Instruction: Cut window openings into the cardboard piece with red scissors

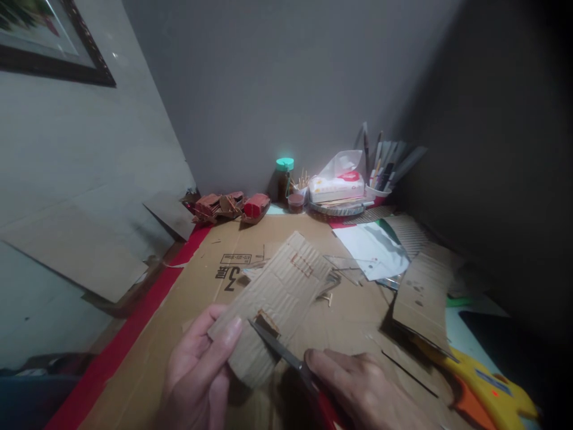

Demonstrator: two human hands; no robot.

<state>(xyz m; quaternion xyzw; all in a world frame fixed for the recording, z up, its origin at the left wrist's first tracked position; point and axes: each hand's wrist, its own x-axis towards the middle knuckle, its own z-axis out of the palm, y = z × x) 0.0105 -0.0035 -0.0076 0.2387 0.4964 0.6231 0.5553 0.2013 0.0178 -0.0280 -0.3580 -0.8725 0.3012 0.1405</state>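
far left, a loose cardboard sheet (80,257) leans by the wall under a framed picture (54,36), and a red strip (129,340) runs along the edge of the surface. the left hand (197,376) comes next, its fingers (224,340) closed on the near corner of a corrugated cardboard piece (277,292), thumb pressed on top, holding it tilted just above the big flattened box (224,275) that covers the surface. the scissors (282,352) meet that piece at its lower edge, blades narrowly parted at a small notch (the tip sits right at the torn flap). the right hand (371,394) grips the red scissor handles, fingers wrapped around them. at the back stand small red cardboard models (233,206), a jar with a teal lid (283,176), a tissue pack (335,185) and a cup of pens (380,173). right of centre lie a white sheet (371,248) and a folded cardboard scrap (423,301), and at the far right a yellow glue gun (492,388) rests near the edge.
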